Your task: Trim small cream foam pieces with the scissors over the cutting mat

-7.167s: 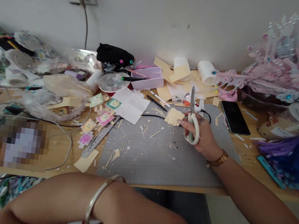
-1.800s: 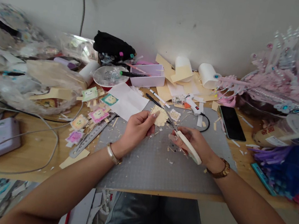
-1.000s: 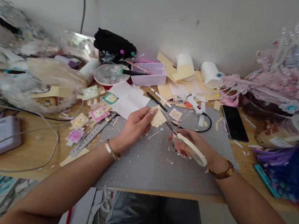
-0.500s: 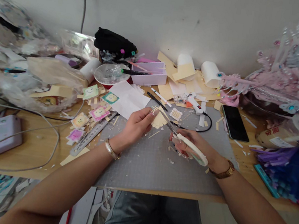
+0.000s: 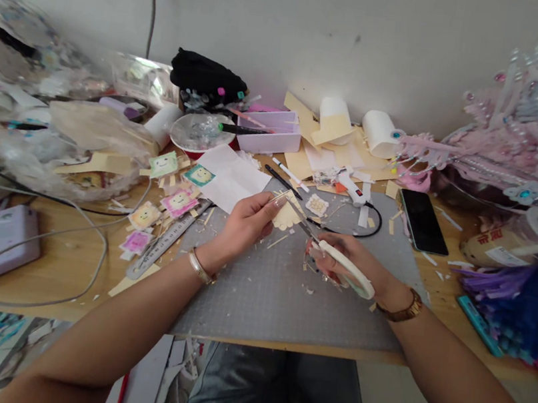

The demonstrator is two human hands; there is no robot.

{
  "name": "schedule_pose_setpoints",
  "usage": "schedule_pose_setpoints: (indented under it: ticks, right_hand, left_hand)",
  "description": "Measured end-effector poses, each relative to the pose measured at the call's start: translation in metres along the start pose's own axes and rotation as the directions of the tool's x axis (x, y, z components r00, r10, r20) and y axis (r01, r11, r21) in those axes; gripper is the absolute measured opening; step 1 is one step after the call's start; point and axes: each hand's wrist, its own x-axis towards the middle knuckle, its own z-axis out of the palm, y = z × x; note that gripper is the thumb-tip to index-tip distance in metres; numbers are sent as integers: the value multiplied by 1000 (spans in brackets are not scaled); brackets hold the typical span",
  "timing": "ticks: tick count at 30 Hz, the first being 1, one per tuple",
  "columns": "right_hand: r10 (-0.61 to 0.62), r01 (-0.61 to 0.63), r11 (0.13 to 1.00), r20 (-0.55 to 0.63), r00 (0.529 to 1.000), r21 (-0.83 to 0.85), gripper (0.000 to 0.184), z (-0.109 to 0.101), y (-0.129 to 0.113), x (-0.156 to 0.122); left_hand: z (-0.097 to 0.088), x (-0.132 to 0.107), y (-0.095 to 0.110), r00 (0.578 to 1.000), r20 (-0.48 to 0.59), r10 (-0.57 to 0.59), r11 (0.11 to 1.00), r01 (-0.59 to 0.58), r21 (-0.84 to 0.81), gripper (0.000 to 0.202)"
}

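Between thumb and fingers, my left hand [image 5: 251, 222] pinches a cream piece of paper [image 5: 288, 216] with a scalloped edge. My right hand [image 5: 349, 257] is closed around the white handles of a pair of scissors [image 5: 346, 267]. Their blades point up and left and meet the paper's right side; whether they are fully closed is too small to tell. Under both hands lies a grey cutting mat [image 5: 254, 300] strewn with scraps. Just beyond the paper are a small cream card with a drawn pattern [image 5: 318, 205] and a black pen [image 5: 282, 182].
Left of the mat lie a metal ruler [image 5: 167, 240] and several painted smiling-face cards [image 5: 178, 203]. A white hot glue gun [image 5: 351, 185] and a black phone [image 5: 424, 221] sit to the right. Behind stands a lilac box [image 5: 273, 136]; a plastic cup [image 5: 505, 247] is at far right.
Almost nothing differs. Both hands, the paper and the scissors keep nearly the same place, and the view has shifted very slightly.
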Motion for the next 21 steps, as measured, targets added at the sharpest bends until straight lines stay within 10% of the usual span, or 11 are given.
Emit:
schedule_pose_setpoints:
  ticks: [21]
  right_hand:
    - [2,-3,1000,48,999,24,26,2,4,1]
  left_hand:
    - [-2,6,-5,995,-91,30,999,-33,-31,41]
